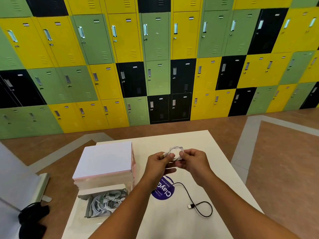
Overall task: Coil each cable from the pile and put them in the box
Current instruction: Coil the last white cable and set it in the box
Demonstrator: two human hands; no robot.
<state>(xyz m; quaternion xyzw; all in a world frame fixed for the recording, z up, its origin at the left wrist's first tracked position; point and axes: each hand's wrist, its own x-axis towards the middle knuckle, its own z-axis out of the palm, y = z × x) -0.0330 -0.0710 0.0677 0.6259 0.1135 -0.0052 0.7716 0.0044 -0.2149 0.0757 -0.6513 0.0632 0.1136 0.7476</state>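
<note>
Pinching one small white cable coil [176, 150] from both sides, above the white table [189, 140]: left hand [158, 163], fingers curled, thumb pressed on the coil's left edge; right hand [196, 161], thumb and forefinger closed tight on its right edge. Lying loose nearer the table's front, black USB cable [200, 204]. Stowed in the open box [88, 207] at left, more white cables [107, 202].

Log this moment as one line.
step: coiling | left grip, right grip: pinch white cable coil above white table | open grey box: white cables inside | black USB cable: uncoiled on table
</note>
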